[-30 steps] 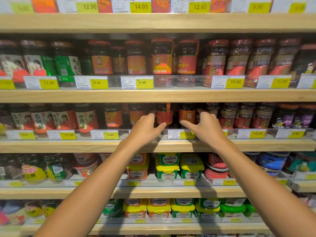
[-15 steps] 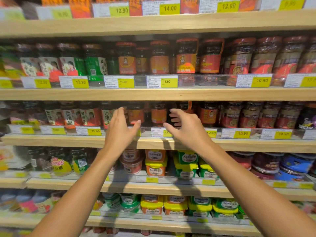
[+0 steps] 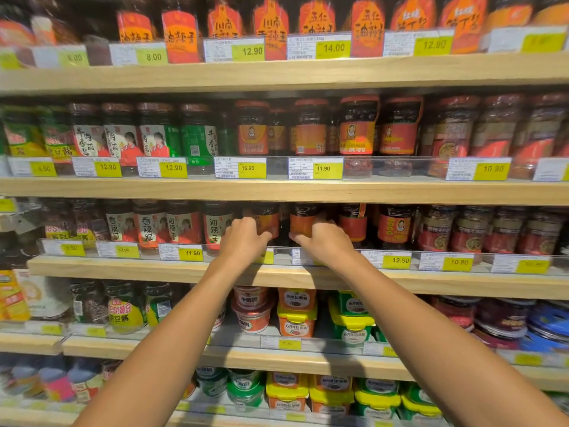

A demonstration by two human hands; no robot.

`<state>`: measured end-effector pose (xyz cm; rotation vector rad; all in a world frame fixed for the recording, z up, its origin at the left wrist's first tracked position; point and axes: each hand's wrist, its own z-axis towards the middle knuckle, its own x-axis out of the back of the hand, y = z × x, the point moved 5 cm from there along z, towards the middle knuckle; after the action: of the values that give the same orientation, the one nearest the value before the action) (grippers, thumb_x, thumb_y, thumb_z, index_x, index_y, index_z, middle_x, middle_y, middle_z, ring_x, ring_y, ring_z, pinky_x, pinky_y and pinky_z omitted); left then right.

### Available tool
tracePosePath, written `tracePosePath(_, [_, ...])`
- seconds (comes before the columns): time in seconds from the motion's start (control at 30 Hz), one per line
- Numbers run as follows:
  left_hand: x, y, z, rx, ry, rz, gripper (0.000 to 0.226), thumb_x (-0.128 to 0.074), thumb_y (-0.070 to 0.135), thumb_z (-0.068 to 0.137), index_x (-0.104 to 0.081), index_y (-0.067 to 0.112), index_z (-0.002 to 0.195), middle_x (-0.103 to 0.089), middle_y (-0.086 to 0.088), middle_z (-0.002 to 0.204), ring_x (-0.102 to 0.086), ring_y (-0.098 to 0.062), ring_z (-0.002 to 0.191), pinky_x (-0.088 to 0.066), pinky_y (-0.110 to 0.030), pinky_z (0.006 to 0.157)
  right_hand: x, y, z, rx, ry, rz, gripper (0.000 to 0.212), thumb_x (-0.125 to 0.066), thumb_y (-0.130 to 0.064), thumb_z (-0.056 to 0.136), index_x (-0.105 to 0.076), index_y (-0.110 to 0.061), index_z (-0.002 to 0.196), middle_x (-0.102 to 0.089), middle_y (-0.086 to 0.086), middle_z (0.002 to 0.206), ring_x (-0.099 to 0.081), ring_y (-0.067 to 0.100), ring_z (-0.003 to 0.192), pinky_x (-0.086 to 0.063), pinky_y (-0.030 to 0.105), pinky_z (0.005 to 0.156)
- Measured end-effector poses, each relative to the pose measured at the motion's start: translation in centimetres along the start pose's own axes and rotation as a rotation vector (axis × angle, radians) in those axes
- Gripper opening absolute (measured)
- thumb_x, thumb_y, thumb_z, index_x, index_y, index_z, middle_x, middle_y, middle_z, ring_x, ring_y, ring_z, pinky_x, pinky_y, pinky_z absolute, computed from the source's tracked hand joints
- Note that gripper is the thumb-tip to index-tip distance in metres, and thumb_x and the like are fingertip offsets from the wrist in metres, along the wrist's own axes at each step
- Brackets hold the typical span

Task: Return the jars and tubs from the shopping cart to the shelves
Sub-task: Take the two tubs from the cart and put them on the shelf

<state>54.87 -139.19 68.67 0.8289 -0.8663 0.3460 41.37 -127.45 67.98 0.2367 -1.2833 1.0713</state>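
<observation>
Both my arms reach to the middle wooden shelf [image 3: 184, 269]. My left hand [image 3: 244, 240] curls its fingers around a dark jar with an orange-red label [image 3: 267, 217]. Just to its right, my right hand [image 3: 327, 245] wraps around a second dark jar with an orange label [image 3: 303, 217]. Both jars stand upright on the shelf behind the clear price rail [image 3: 394, 260], in a row of similar sauce jars. The shopping cart is out of view.
Rows of jars fill the shelf above [image 3: 308, 191] and the top shelf [image 3: 277, 73]. Below, yellow-lidded tubs [image 3: 296, 318] and red tubs [image 3: 251, 312] sit on a lower shelf [image 3: 277, 360]. Yellow price tags line every shelf edge.
My hands were open in front of the shelf; they have moved forward and closed around two neighbouring jars. The camera has tilted up and shifted left.
</observation>
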Motion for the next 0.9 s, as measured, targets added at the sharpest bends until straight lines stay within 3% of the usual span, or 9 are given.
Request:
tracePosePath(0.07, [0.0, 0.0, 0.1, -0.01, -0.01, 0.028, 0.034, -0.062, 0.035, 0.091, -0.046, 0.012, 0.073, -0.057, -0.016, 0.102, -0.056, -0.039, 0.104, -0.046, -0.042, 0.08, -0.1, 0.3, -0.1, 0.016, 0.0, 0.024, 0.054, -0.055, -0.064, 0.09, -0.06, -0.011, 0.079, -0.068, 0.014, 0.097, -0.064, 0.037, 0.092, -0.051, 0.038, 0.076])
tracePosePath(0.27, [-0.2, 0.1, -0.4, -0.075, -0.04, 0.092, 0.041, -0.052, 0.05, 0.096, -0.052, 0.01, 0.09, -0.062, -0.015, 0.105, -0.06, -0.038, 0.102, -0.05, -0.041, 0.081, 0.9, 0.2, -1.2, 0.044, -0.023, 0.038, 0.058, -0.054, -0.071, 0.087, -0.055, -0.015, 0.072, -0.065, 0.007, 0.083, -0.066, 0.033, 0.084, -0.053, 0.039, 0.071])
tracePosePath(0.37, [0.6, -0.5, -1.6, -0.162, 0.0, 0.144, 0.055, -0.044, 0.062, 0.095, -0.055, 0.011, 0.112, -0.064, -0.011, 0.112, -0.062, -0.033, 0.106, -0.05, -0.039, 0.075, 2.0, 0.3, -3.4, 0.083, -0.021, -0.022, 0.07, -0.047, -0.078, 0.085, -0.057, -0.012, 0.107, -0.068, 0.008, 0.099, -0.065, 0.033, 0.095, -0.054, 0.044, 0.077])
tracePosePath(0.47, [2.8, -1.1, -4.0, -0.29, 0.121, 0.159, 0.06, -0.048, 0.061, 0.094, -0.05, 0.023, 0.141, -0.06, 0.003, 0.137, -0.059, -0.02, 0.124, -0.053, -0.039, 0.091, 4.6, 0.1, -6.1, 0.189, 0.047, -0.117, 0.091, -0.043, -0.081, 0.085, -0.039, -0.016, 0.147, -0.066, 0.004, 0.126, -0.063, 0.029, 0.115, -0.055, 0.045, 0.088])
tracePosePath(0.53, [5.4, -0.7, -5.6, -0.393, 0.236, 0.077, 0.053, -0.051, 0.059, 0.093, -0.057, 0.03, 0.136, -0.064, 0.012, 0.132, -0.062, -0.011, 0.117, -0.054, -0.036, 0.093, 7.0, -0.5, -7.6, 0.288, 0.109, -0.075, 0.083, -0.044, -0.079, 0.085, -0.044, -0.024, 0.147, -0.065, -0.006, 0.131, -0.062, 0.017, 0.119, -0.054, 0.04, 0.095])
tracePosePath(0.63, [9.6, 0.7, -6.5, -0.472, 0.379, -0.143, 0.038, -0.059, 0.049, 0.089, -0.068, 0.029, 0.121, -0.072, 0.016, 0.108, -0.068, -0.002, 0.096, -0.056, -0.03, 0.086, 11.5, -1.9, -9.0, 0.407, 0.233, 0.103, 0.063, -0.051, -0.069, 0.086, -0.062, -0.027, 0.131, -0.071, -0.015, 0.112, -0.066, 0.001, 0.102, -0.057, 0.031, 0.09])
tracePosePath(0.73, [13.1, 2.6, -4.7, -0.434, 0.371, -0.383, 0.037, -0.069, 0.033, 0.091, -0.065, 0.024, 0.126, -0.071, 0.014, 0.108, -0.067, 0.001, 0.094, -0.053, -0.015, 0.081, 15.9, -3.8, -8.1, 0.485, 0.398, 0.238, 0.045, -0.064, -0.05, 0.09, -0.068, -0.019, 0.122, -0.073, -0.012, 0.102, -0.068, -0.001, 0.091, -0.058, 0.03, 0.084])
tracePosePath(0.8, [14.5, 3.8, -2.6, -0.411, 0.358, -0.386, 0.051, -0.069, 0.036, 0.09, -0.056, 0.02, 0.136, -0.067, 0.01, 0.12, -0.065, -0.006, 0.102, -0.053, -0.022, 0.088, 17.8, -5.0, -6.5, 0.477, 0.457, 0.242, 0.045, -0.068, -0.046, 0.09, -0.067, -0.016, 0.124, -0.074, -0.007, 0.106, -0.069, 0.005, 0.094, -0.057, 0.034, 0.089])
tracePosePath(0.9, [15.1, 5.3, 0.8, -0.354, 0.296, -0.268, 0.071, -0.066, 0.048, 0.089, -0.042, 0.014, 0.146, -0.059, 0.001, 0.135, -0.061, -0.018, 0.115, -0.05, -0.039, 0.1, 18.6, -6.2, -2.9, 0.374, 0.403, 0.107, 0.067, -0.065, -0.056, 0.087, -0.057, -0.014, 0.137, -0.07, 0.004, 0.121, -0.067, 0.019, 0.109, -0.054, 0.044, 0.096])
